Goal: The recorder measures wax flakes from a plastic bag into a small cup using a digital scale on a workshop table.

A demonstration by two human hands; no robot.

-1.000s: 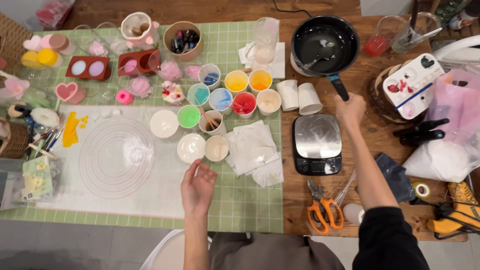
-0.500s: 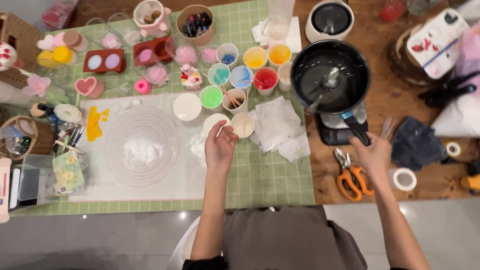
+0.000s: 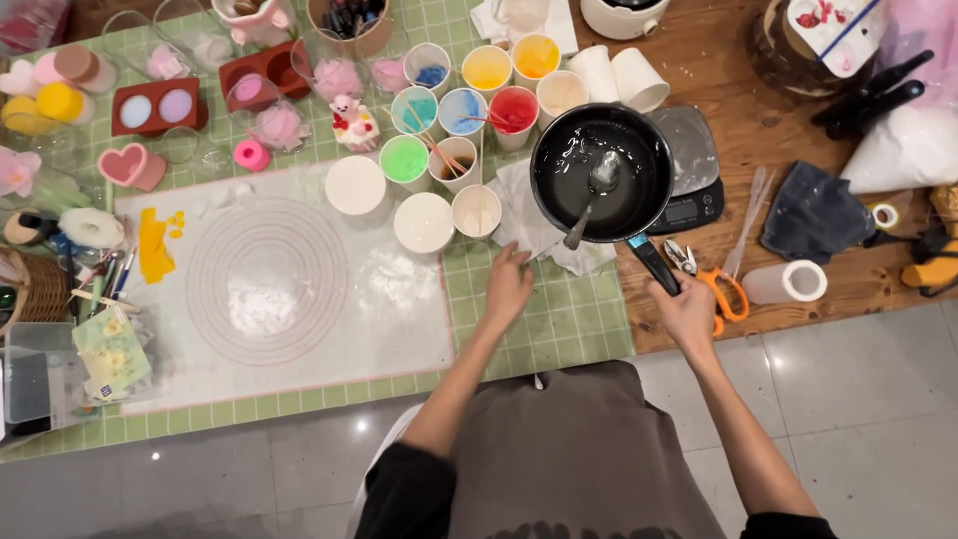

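My right hand (image 3: 689, 311) is wrapped around the black handle of the small pan (image 3: 602, 172), fingers closed on the grip, and I hold the pan up over the desk near its right half — above the crumpled white paper towels (image 3: 534, 215) and partly over the kitchen scale (image 3: 689, 165). Clear, glossy liquid sits in the pan, and a spoon (image 3: 591, 200) leans in it with its handle hanging out over the rim toward me.

My left hand (image 3: 507, 284) rests spread and loose on the green checked cloth (image 3: 559, 319), fingertips just touching the edge of the towels, holding nothing. Just beyond it stand the nearest white cups (image 3: 477, 211) — one beside the other at the top right corner of the silicone mat (image 3: 269, 289), with the coloured cups in rows behind them toward the far edge.

I judge this as the carrying step: the liquid is brought across to the cups, not yet poured. The next move calls for a level pan, so nothing slops over the rim, and probably my free hand to steady a cup or mind the spoon — it could slide when the pan tips.
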